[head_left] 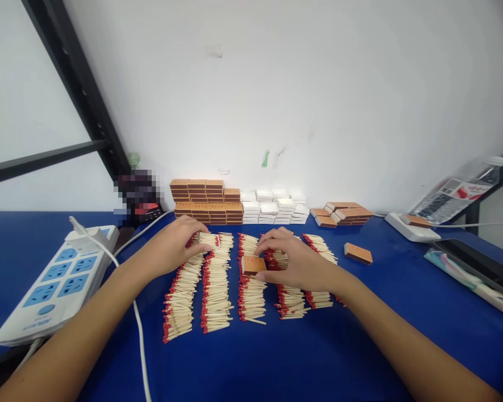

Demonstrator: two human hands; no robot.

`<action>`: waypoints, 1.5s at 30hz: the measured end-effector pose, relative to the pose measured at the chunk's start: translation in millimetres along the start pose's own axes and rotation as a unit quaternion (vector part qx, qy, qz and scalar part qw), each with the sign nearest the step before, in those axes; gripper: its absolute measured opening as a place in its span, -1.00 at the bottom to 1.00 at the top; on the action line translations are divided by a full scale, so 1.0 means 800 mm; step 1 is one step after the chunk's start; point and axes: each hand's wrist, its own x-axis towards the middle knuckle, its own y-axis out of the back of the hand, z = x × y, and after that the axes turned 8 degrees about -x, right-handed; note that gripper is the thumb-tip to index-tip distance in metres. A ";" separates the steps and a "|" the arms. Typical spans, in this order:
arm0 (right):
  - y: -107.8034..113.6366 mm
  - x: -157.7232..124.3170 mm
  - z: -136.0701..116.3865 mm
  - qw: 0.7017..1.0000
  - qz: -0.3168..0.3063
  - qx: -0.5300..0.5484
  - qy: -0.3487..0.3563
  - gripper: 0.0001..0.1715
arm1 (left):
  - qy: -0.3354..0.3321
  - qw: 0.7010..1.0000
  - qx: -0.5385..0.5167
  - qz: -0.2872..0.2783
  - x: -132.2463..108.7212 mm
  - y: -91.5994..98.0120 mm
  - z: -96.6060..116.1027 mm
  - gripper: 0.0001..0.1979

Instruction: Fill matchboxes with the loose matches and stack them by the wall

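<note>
Blue table [302, 357] below, and two bare hands at work over it. The left hand [174, 245] has a narrow grip, thumb on the near edge, fingers on the far edge, with a small white tray [209, 240] pinched between them. Over to the right hand [297, 261]: a slightly wider curl here, thumb near and fingertips far, around an orange matchbox [252, 264].

Beneath both grips run the rows of matches [217, 301], long bands stretching towards the wearer, sticks lying crosswise and packed tight, a few ends straying out of line. Just beyond the left hand stands a stack of orange boxes [207, 209], neatly tiered; beyond the right hand, a pile of white trays [272, 209], a little uneven.

Closer in on that matchbox: it lies level over the matches, orange face up, dark brown side towards the wearer, print too small to read. One loose box [358, 253] sits out to the right of the right hand. And the smallest piece, the tray at the left fingertips: pale sticks inside, red heads at its right end.
</note>
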 end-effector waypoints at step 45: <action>-0.029 0.005 -0.036 0.923 0.108 0.352 -0.110 -0.57 | -0.114 0.979 -0.077 0.150 -0.013 -0.045 0.079 -0.66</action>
